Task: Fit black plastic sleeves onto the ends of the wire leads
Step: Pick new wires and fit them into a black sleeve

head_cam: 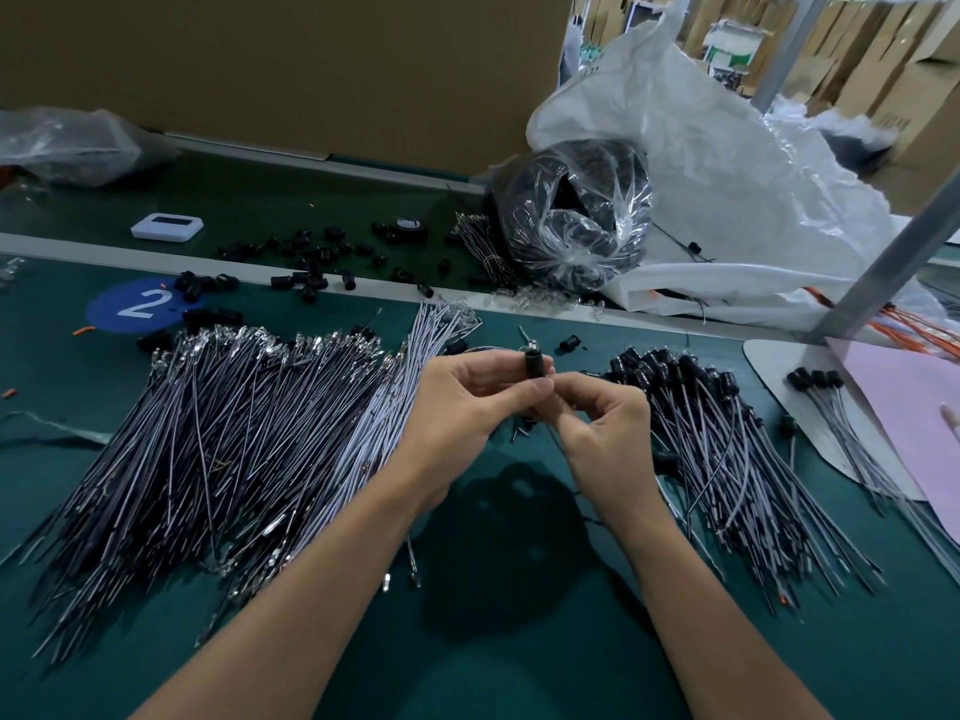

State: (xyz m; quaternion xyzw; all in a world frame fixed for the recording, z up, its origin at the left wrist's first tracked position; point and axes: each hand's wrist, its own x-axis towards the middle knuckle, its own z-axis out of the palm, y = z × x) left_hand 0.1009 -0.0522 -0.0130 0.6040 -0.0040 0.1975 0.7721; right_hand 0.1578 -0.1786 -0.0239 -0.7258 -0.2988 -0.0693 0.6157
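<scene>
The main risk sits between my fingertips. The lead [525,337] is thin and limp, and its metal tip pokes out above the sleeve [533,363]. If I push off-axis, I judge the wire will buckle below the sleeve instead of seating. If I pull too hard, the terminal could bend or slip back out. The sleeve is small and smooth, so a loose pinch could let it pop free and drop onto the surface [493,641] among the stray bits under my hands.

The piles are a second risk. The bare leads [234,433] lie just to my left and the finished leads [727,433] just to my right. A trailing wire could snag either pile and drag strands across, mixing done with undone.

My left hand [467,402] is closed in a pinch. Its thumb and forefinger grip the sleeve and hold it roughly upright above the surface, and its other fingers are curled behind. My right hand [597,423] is closed too, fingers tucked tight. It pinches just under the sleeve's lower end, where I take the lead to run. The grip point itself is hidden by the fingers.

Farther out, loose sleeves [311,257] are scattered along the back strip. I would have to reach for them over the bare leads, and a sleeve could get nudged off the edge. Beyond them is the clear bag [571,210] of dark stock.
</scene>
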